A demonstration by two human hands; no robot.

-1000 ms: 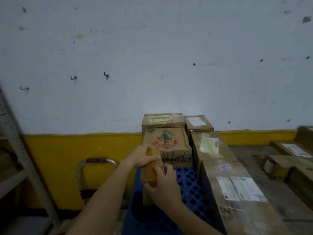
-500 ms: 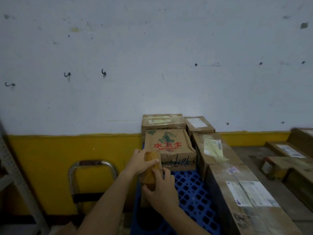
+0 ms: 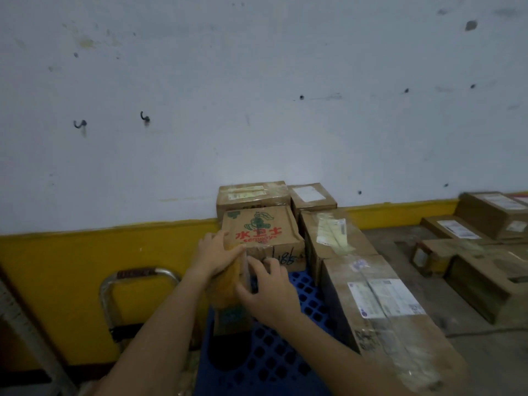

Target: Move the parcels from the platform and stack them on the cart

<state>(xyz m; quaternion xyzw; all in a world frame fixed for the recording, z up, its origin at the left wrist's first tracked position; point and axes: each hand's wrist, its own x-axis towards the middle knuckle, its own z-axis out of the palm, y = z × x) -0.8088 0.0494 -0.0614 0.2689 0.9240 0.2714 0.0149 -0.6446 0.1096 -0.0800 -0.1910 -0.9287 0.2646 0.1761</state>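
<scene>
A narrow, tall yellow-brown parcel (image 3: 226, 291) stands upright on the blue gridded deck (image 3: 271, 352), at its left edge. My left hand (image 3: 215, 252) grips the parcel's top. My right hand (image 3: 268, 295) presses against its right side with the fingers spread. Just behind the parcel sits a carton with red characters (image 3: 260, 232), with two more cartons (image 3: 251, 195) against the wall. A taped box (image 3: 331, 238) and a long labelled box (image 3: 380, 310) fill the deck's right side.
A metal cart handle (image 3: 137, 277) rises to the left in front of the yellow wall band. The concrete platform (image 3: 400, 244) at the right carries several more parcels (image 3: 480, 275). A shelf upright (image 3: 25, 324) stands at the far left.
The narrow parcel has moved a little toward the red-character carton. My right hand's fingers have spread along its side. My view has swung slightly left.
</scene>
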